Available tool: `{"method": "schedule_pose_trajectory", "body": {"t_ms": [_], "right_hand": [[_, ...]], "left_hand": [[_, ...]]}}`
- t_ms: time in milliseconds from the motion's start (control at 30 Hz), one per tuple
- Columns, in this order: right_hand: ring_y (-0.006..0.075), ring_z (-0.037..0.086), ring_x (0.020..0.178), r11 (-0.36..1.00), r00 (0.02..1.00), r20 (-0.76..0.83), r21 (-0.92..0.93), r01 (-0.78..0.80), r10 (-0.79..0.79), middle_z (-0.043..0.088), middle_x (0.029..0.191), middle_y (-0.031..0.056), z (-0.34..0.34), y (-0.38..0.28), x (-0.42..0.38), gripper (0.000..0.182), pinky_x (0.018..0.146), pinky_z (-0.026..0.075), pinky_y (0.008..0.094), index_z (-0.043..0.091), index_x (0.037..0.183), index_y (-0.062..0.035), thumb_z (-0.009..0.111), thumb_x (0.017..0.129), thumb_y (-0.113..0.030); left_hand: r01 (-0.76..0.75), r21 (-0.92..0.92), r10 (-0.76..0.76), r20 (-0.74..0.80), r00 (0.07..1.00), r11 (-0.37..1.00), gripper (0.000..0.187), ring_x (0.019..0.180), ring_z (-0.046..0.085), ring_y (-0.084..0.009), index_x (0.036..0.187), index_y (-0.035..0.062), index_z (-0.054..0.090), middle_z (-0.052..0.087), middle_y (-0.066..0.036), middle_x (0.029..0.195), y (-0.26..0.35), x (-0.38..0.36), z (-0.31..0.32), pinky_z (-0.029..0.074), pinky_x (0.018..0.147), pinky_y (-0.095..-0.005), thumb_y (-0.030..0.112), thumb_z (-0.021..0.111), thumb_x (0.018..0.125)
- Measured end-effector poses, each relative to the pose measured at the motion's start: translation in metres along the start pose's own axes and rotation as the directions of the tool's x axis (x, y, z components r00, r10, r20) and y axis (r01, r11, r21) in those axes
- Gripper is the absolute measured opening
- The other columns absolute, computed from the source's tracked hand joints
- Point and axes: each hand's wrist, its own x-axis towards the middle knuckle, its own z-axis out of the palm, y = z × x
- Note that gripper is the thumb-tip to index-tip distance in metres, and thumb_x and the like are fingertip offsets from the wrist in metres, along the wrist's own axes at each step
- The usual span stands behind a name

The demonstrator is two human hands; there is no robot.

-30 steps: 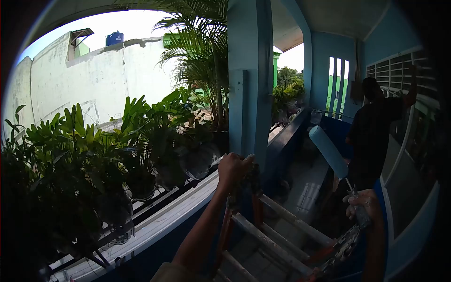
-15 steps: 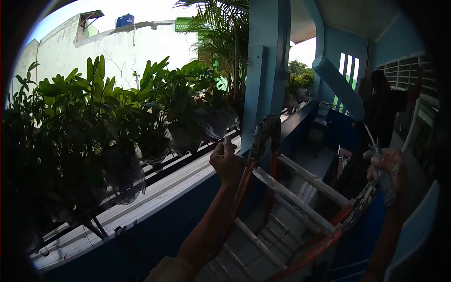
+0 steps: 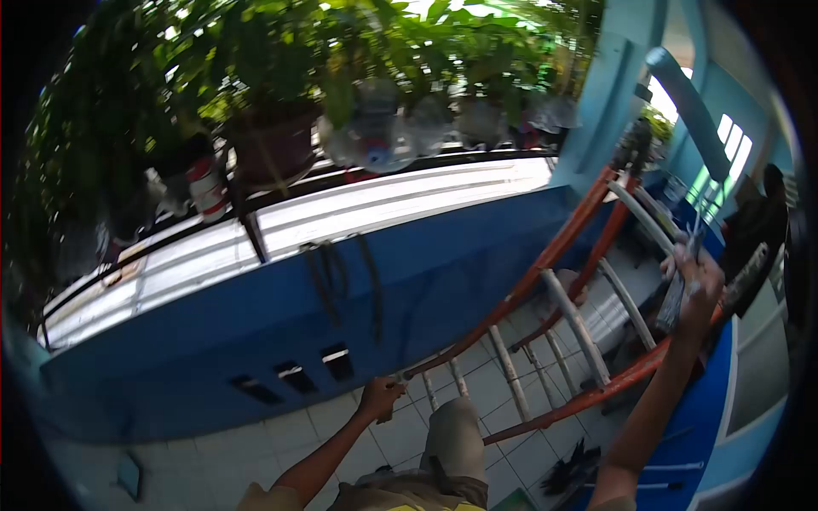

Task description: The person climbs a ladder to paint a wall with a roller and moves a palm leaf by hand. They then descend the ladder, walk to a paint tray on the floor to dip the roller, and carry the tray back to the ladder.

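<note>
My right hand [image 3: 700, 281] is wrapped round the handle of a paint roller [image 3: 692, 115], whose long light-blue sleeve points up and left. My left hand [image 3: 381, 399] is low at the centre, its fingers curled round a small object that I cannot make out, near the lower end of the ladder's rail. An orange ladder [image 3: 545, 266] with pale, paint-marked rungs leans diagonally between my two hands and the blue pillar. My knee shows beside its lower rungs.
Potted plants [image 3: 273, 145] line a rail above a white ledge [image 3: 409, 189]. Below it is a dark blue wall [image 3: 256, 315] with hanging cords and small slots. Another person [image 3: 754, 226] in dark clothes stands at the far right. Dark items [image 3: 573, 467] lie on the tiled floor.
The view has swung down and left, showing the floor and my knee. My left hand now appears lower, away from the ladder's top. The roller is still in my right hand, farther right in view.
</note>
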Motion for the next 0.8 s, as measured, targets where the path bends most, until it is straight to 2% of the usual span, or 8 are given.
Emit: {"method": "schedule_pose_trajectory", "body": {"t_ms": [100,300,367,400,433,467,567,800], "right_hand": [[0.011,0.056,0.057,0.999,0.999,-0.032,-0.044,0.022,-0.024,0.06,0.071,0.0067,0.057,0.021,-0.076,0.026,0.054,0.046,0.0232,0.063,0.106,0.0059,0.06,0.096,-0.018],[0.0116,0.051,0.044,0.978,0.951,0.236,-0.103,-0.18,0.2,0.057,0.06,0.0069,0.103,0.071,-0.229,0.026,0.045,0.043,0.0276,0.058,0.096,0.0015,0.056,0.102,-0.024],[0.0125,0.049,0.042,0.694,0.791,0.45,-0.407,0.595,-0.415,0.053,0.057,0.006,0.108,0.128,-0.276,0.025,0.045,0.042,0.0288,0.057,0.091,0.0004,0.055,0.102,-0.022],[0.0132,0.05,0.044,0.892,0.894,0.438,-0.362,0.272,-0.095,0.054,0.059,0.0068,0.117,0.122,-0.299,0.024,0.046,0.042,0.0302,0.057,0.091,0.0006,0.057,0.101,-0.021],[0.0139,0.051,0.045,0.939,0.86,0.446,-0.328,-0.101,0.248,0.055,0.06,0.0076,0.123,0.113,-0.324,0.022,0.046,0.041,0.0315,0.057,0.091,0.0007,0.059,0.1,-0.019],[0.0171,0.053,0.047,0.972,0.832,0.553,-0.216,0.095,0.041,0.056,0.063,0.0094,0.136,0.141,-0.348,0.02,0.047,0.042,0.0331,0.058,0.093,0.0015,0.061,0.099,-0.017],[0.0308,0.06,0.056,0.931,0.631,0.736,0.001,0.365,-0.248,0.06,0.072,0.017,0.155,0.149,-0.379,0.02,0.05,0.044,0.0392,0.06,0.101,0.0053,0.065,0.093,-0.013],[0.0405,0.066,0.067,0.947,0.08,0.947,0.303,0.103,-0.312,0.065,0.079,0.0214,0.263,0.09,-0.429,0.031,0.058,0.052,0.0444,0.055,0.116,0.0068,0.065,0.09,-0.007]], "left_hand": [[0.201,-0.025,-0.203,-0.093,0.975,0.979,0.037,0.064,0.067,-0.0176,0.08,0.0034,0.074,0.07,-0.008,0.07,-0.083,-0.062,-0.037,0.051,0.066,-0.035,0.039,0.068,0.089],[0.544,-0.211,-0.582,-0.236,0.778,0.812,0.041,0.075,0.07,-0.0218,0.086,0.0025,0.073,0.072,-0.008,0.078,-0.158,-0.198,-0.069,0.056,0.077,-0.0392,0.042,0.066,0.089],[0.663,-0.24,-0.703,-0.17,0.69,0.709,0.039,0.08,0.07,-0.0219,0.089,0.0015,0.073,0.072,-0.011,0.081,-0.18,-0.233,-0.066,0.055,0.076,-0.0394,0.041,0.069,0.087],[0.686,-0.286,-0.739,-0.156,0.656,0.669,0.041,0.08,0.07,-0.022,0.09,-0.0002,0.072,0.072,-0.012,0.083,-0.187,-0.251,-0.064,0.055,0.076,-0.0381,0.041,0.07,0.086],[0.7,-0.313,-0.763,-0.171,0.623,0.642,0.041,0.08,0.07,-0.022,0.09,-0.0002,0.072,0.072,-0.012,0.083,-0.203,-0.27,-0.056,0.055,0.076,-0.0381,0.041,0.07,0.086],[0.693,-0.443,-0.81,-0.156,0.566,0.569,0.041,0.08,0.07,-0.0218,0.09,-0.0011,0.072,0.072,-0.011,0.084,-0.222,-0.301,-0.041,0.055,0.075,-0.0375,0.04,0.071,0.086],[0.598,-0.679,-0.878,-0.151,0.454,0.426,0.04,0.079,0.07,-0.0215,0.092,-0.003,0.072,0.072,-0.011,0.087,-0.231,-0.341,-0.021,0.055,0.073,-0.0365,0.036,0.074,0.086],[0.388,-0.886,-0.957,-0.174,0.233,0.255,0.037,0.084,0.072,-0.0227,0.096,-0.0046,0.071,0.073,-0.015,0.096,-0.219,-0.423,-0.009,0.057,0.075,-0.0375,0.031,0.074,0.087]]}}
